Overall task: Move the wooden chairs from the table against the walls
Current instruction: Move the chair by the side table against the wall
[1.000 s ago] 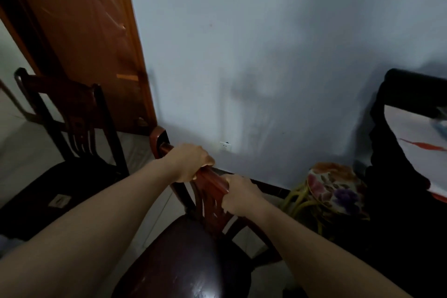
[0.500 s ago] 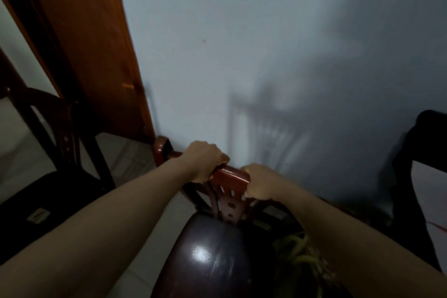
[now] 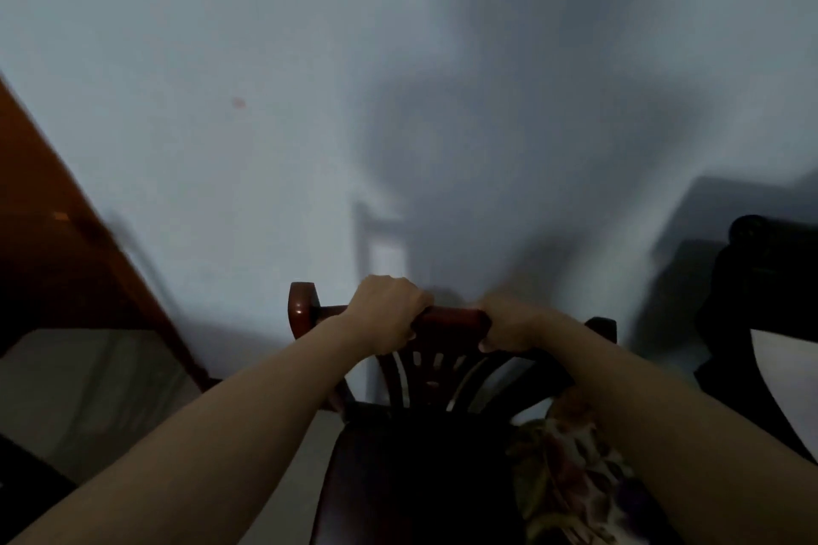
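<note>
i see two bare hands on the top bar of a wooden chair (image 3: 436, 372). the left hand (image 3: 387, 311) is curled tight over the bar, fingers wrapped down the far side. the right hand (image 3: 509, 325) is closed around the bar too, just beside the left one, with a short red-brown bit of the bar showing between them. both arms reach in from the near edge. the chair is in the middle, close in front of me, with its back toward the pale wall (image 3: 310, 80). the chair's back looks close to the wall, but i cannot tell if it touches. its dark seat (image 3: 411, 482) is near me and low in the view. a flowery cushion (image 3: 562, 469) sits right next to the seat on the right side, partly under the right arm. a brown wooden door (image 3: 53, 243) is on the left. something dark and big (image 3: 761, 305) stands on the right, too dim to tell what it is. the picture is blurry and dim.
</note>
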A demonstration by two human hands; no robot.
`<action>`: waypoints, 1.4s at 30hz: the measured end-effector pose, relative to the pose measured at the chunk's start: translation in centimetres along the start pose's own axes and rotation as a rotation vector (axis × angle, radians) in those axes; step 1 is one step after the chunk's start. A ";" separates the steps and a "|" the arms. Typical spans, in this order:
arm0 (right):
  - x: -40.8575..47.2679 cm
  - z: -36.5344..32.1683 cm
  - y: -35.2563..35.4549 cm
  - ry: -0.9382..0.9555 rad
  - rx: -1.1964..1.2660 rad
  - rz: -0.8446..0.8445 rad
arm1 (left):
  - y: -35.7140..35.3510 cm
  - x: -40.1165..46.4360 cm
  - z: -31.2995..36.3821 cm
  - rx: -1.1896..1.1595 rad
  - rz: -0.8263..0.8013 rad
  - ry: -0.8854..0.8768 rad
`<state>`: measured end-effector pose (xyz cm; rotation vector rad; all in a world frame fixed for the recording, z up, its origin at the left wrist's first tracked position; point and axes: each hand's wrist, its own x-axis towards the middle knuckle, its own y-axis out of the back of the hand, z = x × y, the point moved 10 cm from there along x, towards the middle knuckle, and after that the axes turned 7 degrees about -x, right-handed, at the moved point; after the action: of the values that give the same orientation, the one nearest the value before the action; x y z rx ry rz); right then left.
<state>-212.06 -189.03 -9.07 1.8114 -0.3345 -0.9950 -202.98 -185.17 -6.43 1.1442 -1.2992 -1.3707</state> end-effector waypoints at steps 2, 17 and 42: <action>0.8 1.3 0.3 -0.020 0.000 -0.001 | -0.6 1.9 -0.1 -0.023 0.007 -0.012; 8.3 9.8 1.8 -0.178 -0.021 0.312 | -4.2 12.5 -3.8 -0.023 -0.065 0.130; 14.2 12.6 0.5 -0.235 -0.167 0.316 | -6.4 16.5 -7.4 -0.173 0.034 0.253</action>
<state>-212.64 -206.09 -17.48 1.4400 -0.6419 -0.9794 -198.48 -202.41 -13.62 1.1301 -0.9960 -1.2421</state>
